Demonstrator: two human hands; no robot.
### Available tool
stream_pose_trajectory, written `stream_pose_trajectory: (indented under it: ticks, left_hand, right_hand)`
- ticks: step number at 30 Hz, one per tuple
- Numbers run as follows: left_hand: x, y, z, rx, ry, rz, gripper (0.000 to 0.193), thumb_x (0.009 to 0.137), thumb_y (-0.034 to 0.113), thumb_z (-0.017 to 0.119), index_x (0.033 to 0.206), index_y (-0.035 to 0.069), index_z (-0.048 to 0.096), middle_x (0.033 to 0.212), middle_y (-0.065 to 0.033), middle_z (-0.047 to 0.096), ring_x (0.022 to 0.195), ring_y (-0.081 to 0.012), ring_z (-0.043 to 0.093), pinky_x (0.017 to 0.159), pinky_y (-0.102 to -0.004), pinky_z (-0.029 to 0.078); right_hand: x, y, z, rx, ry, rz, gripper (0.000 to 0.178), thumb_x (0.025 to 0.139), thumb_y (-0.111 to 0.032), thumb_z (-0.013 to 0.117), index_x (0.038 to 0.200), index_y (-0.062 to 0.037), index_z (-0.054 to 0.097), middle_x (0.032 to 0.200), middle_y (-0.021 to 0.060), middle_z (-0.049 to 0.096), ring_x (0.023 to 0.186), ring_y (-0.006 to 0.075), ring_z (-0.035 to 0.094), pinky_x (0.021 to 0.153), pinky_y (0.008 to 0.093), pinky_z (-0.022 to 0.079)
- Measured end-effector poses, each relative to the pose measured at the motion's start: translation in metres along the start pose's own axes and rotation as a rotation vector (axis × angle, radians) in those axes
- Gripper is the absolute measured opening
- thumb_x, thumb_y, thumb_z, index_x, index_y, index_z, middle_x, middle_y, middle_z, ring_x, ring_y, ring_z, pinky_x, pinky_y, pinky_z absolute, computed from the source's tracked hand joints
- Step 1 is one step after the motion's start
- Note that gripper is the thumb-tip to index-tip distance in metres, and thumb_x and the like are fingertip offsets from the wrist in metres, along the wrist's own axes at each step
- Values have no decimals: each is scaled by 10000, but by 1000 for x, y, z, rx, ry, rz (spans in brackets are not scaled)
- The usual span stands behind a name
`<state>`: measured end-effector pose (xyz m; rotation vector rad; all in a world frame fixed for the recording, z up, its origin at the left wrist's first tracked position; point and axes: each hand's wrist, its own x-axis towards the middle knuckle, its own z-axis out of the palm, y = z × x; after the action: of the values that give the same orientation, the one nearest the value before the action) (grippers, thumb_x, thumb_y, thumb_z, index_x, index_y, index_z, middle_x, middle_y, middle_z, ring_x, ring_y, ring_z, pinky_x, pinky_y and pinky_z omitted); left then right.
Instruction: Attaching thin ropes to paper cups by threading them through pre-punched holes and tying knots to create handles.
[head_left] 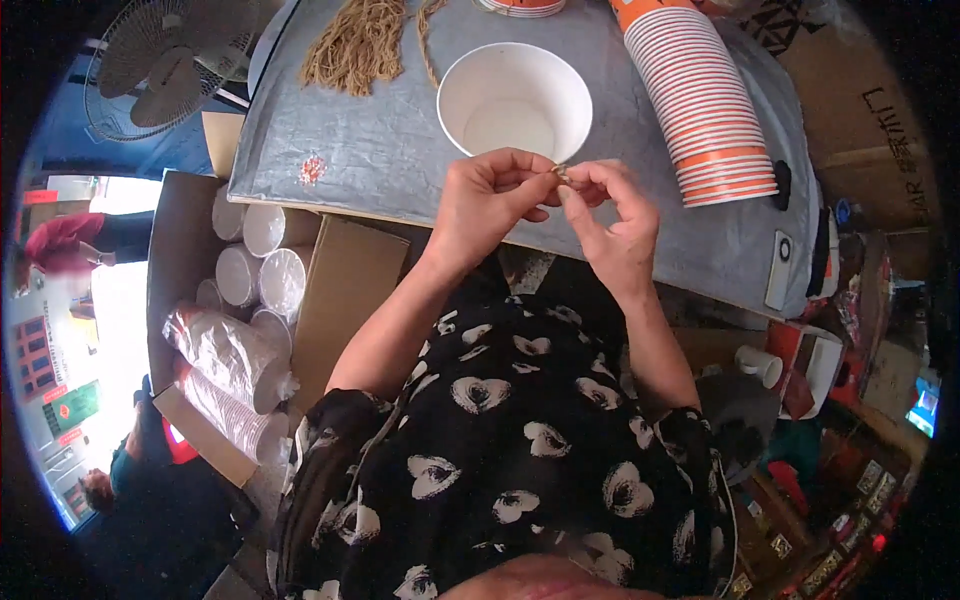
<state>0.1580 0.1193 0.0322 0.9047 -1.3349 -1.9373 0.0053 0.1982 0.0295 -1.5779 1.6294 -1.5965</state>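
My left hand (492, 203) and my right hand (615, 222) meet in front of a white paper bucket (470, 85). Between their pinched fingertips is a short piece of twine (562, 173), tan in colour and mostly covered by the fingers. It lies right at the bucket's near rim; whether it is fastened to the rim I cannot tell. The bucket stands upright with its inside showing. Behind it to the left lies a bundle of tan twine (355, 45), and one loose strand (424, 45) runs beside it.
A long stack of nested orange-and-white buckets (700, 95) lies on the grey-covered table (330, 140) at right. Small red-and-white bits (312, 170) lie at left. A white handheld device (779, 268) is near the right edge. An open carton (185, 215) holds wrapped cups (238, 275). A fan (165, 70) stands beyond.
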Motion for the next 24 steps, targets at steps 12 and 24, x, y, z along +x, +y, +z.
stream_pose_trajectory:
  ticks: [12,24]
  left_hand:
    - [-4,-5,9,149,73,125,138,924,72,686,1010,-35,697,875,-73,738,789,-117,716,647,-237,584]
    - [-3,-9,4,226,40,140,154,919,92,705,1006,-36,709,862,-62,734,770,-97,692,663,-237,574]
  right_hand:
    - [-4,3,2,60,-39,229,87,917,-80,681,935,3,663,820,19,655,733,99,620,649,251,515]
    - [-1,14,-2,575,-41,597,176,905,-179,717,926,-6,696,790,1,655,653,60,542,599,217,433]
